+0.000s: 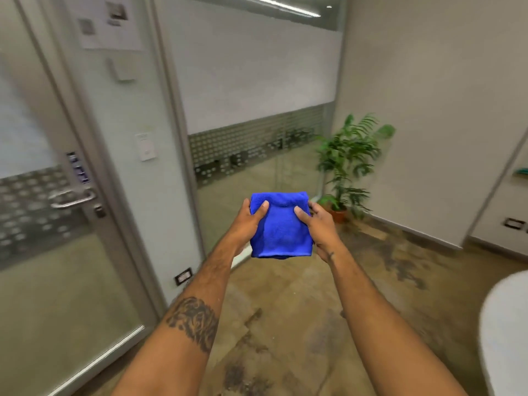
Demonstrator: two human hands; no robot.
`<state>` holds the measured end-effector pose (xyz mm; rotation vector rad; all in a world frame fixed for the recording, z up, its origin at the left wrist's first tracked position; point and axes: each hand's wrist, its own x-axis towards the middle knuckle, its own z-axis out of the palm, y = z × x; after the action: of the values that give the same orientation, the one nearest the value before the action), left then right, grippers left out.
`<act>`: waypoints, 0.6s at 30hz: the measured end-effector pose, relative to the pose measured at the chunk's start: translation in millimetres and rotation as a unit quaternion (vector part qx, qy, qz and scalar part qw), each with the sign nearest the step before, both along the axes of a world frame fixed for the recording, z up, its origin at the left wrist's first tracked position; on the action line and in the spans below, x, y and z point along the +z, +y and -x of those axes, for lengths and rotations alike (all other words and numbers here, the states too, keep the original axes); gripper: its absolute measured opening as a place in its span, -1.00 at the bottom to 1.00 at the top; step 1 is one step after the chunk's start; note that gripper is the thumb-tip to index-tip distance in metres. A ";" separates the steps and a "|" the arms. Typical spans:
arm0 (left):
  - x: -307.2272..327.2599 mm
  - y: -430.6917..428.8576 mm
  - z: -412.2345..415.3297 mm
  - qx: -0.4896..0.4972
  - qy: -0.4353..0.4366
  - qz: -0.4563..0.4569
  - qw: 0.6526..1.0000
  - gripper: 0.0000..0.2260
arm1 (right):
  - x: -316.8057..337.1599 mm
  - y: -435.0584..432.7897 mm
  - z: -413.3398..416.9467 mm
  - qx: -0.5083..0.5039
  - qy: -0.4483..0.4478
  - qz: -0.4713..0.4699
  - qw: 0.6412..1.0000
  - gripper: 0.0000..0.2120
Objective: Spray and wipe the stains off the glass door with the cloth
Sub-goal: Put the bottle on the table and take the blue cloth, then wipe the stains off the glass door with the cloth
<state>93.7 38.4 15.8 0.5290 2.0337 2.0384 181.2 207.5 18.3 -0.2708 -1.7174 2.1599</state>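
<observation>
A folded bright blue cloth (pixel 281 225) is held up in front of me at mid-frame. My left hand (pixel 248 221) grips its left edge, thumb on top. My right hand (pixel 320 224) grips its right edge the same way. The glass door (pixel 43 230) stands at the left, frosted in a band with a dotted pattern, with a metal lever handle (pixel 73 199) and a keypad lock (pixel 77 167). No spray bottle is in view.
A fixed glass wall panel (pixel 257 110) runs ahead behind the cloth. A potted plant (pixel 347 167) stands in the far corner. A white rounded object (pixel 505 332) sits at the right edge. The floor is mottled brown concrete (pixel 300 324).
</observation>
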 end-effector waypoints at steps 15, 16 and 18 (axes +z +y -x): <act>31.8 -327.9 49.8 0.145 0.013 0.028 0.989 -0.36 | 13.5 -298.0 150.9 0.191 0.029 -0.052 0.980 -0.50; 32.1 -352.6 54.7 0.153 0.015 0.030 0.988 -0.36 | 13.9 -321.4 158.2 0.199 0.030 -0.052 0.978 -0.49; 34.1 -400.6 64.7 0.172 0.020 0.030 0.984 -0.38 | 17.4 -368.1 172.9 0.216 0.036 -0.057 0.974 -0.49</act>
<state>29.0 -362.2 49.9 0.2189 2.3380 2.1528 8.4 -160.5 35.6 0.2341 -1.9927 2.3105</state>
